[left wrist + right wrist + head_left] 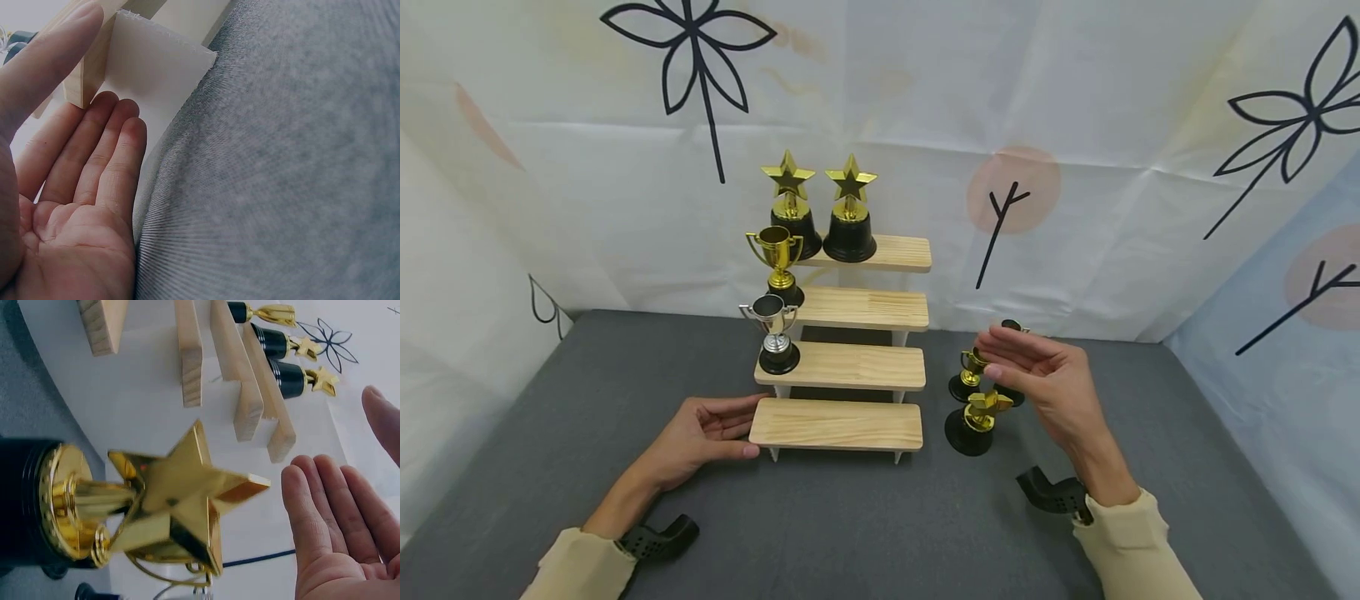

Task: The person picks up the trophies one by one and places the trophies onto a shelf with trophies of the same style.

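Observation:
My left hand [700,437] is at the left end of the lowest step of a wooden display stand [835,423]. Its fingers are straight, their tips right at the board's end, with the thumb by the front corner. My right hand [1037,371] hovers with straight fingers beside a group of trophies on the table, holding nothing. Nearest in that group stands a gold star trophy [980,414] on a black base, also large in the right wrist view. Behind it is a small gold cup trophy [970,371]; another trophy there is mostly hidden by the hand.
Two gold star trophies [850,212] stand on the top step. A gold cup trophy [778,258] is at the left of the step below, and a silver cup trophy [775,333] one step lower. A patterned white cloth [895,108] hangs behind the grey table [850,533].

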Demonstrator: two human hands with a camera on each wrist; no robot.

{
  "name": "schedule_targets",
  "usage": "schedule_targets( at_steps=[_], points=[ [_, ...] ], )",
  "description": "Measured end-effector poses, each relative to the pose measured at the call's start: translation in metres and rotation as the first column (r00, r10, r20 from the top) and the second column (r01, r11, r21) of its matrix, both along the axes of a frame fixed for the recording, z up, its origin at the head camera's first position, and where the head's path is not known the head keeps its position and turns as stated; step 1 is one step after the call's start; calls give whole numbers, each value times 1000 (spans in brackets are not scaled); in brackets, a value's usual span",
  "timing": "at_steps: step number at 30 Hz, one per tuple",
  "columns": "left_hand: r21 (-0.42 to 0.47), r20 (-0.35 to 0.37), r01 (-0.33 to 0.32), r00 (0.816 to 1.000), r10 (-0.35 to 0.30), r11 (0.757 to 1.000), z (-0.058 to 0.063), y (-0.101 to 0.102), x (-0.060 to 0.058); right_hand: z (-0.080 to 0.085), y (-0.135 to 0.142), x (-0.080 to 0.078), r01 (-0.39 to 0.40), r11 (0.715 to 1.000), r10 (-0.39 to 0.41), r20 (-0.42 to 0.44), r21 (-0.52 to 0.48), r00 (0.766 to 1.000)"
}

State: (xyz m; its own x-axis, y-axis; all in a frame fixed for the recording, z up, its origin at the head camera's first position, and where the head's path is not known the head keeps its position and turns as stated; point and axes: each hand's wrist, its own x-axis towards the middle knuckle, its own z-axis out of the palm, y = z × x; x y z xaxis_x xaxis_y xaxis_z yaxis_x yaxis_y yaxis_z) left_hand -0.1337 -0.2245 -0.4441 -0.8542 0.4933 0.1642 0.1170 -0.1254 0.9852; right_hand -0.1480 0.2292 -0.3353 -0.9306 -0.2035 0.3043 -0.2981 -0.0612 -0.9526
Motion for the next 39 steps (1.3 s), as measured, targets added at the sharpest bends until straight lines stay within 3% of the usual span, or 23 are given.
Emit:
schedule_targets(
  at_steps=[26,39],
  points=[
    [-1,5,1,1000,-1,1000,-1,0,-1,-11,31,-12,-22,1000,23,44,-19,999],
    [19,0,10,1000,-10,1000,0,0,-1,-19,33,-17,-86,996,86,61,-8,994]
  ],
)
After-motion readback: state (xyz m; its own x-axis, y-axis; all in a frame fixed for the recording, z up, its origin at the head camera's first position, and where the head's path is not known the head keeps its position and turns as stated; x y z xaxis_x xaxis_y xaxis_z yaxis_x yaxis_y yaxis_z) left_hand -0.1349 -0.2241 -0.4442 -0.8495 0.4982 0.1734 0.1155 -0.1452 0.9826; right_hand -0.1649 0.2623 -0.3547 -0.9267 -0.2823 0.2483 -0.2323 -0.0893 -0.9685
